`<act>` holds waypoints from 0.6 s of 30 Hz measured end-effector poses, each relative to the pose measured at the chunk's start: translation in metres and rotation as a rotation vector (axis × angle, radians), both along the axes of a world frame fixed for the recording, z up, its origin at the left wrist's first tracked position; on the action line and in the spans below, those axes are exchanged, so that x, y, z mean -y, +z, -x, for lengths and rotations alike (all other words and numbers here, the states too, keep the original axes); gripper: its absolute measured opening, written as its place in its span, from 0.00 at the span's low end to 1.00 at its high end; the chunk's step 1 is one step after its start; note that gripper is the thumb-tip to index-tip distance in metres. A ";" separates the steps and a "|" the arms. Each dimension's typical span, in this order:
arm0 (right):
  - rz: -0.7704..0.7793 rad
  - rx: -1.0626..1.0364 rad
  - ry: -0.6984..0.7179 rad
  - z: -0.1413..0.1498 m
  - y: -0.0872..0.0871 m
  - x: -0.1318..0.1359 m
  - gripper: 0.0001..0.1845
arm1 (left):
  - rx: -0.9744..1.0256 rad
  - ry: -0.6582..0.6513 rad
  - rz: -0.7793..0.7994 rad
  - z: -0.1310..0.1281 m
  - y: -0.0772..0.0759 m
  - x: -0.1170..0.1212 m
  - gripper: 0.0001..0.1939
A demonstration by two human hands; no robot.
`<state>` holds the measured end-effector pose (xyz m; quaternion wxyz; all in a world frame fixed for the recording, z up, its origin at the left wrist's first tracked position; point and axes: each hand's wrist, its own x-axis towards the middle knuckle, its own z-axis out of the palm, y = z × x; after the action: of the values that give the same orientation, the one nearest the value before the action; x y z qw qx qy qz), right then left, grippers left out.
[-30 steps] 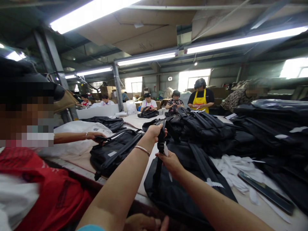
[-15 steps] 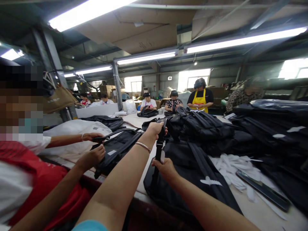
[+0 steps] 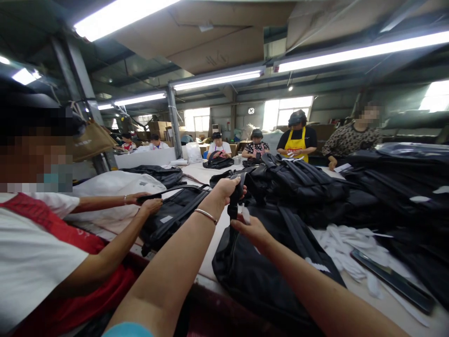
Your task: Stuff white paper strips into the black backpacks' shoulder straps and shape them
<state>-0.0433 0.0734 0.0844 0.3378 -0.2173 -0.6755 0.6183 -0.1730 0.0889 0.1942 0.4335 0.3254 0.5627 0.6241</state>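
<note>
Pale tbl [image 3: 373, 314] w/ blk bags [image 3: 308, 185] under fluor. lights [image 3: 365, 52]

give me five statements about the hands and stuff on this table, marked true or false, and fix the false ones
1. The left hand holds a black strap. True.
2. The metal bangle is on the right wrist. False: it is on the left wrist.
3. A white strip shows at the fingers of the right hand. True.
4. The pile of white strips lies on top of the long dark object. False: the pile lies on the table, mostly beyond that object.
5. The co-worker at the picture's left edge wears a yellow apron. False: that person wears a red apron.
</note>
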 end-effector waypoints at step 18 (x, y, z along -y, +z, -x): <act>0.047 -0.086 -0.083 0.015 0.057 -0.001 0.13 | -0.315 -0.085 -0.164 0.034 -0.074 0.086 0.28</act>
<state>-0.0581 0.0741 0.1416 0.3865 -0.2263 -0.6362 0.6282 -0.2071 0.0032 0.1201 0.3379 0.4768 0.5566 0.5905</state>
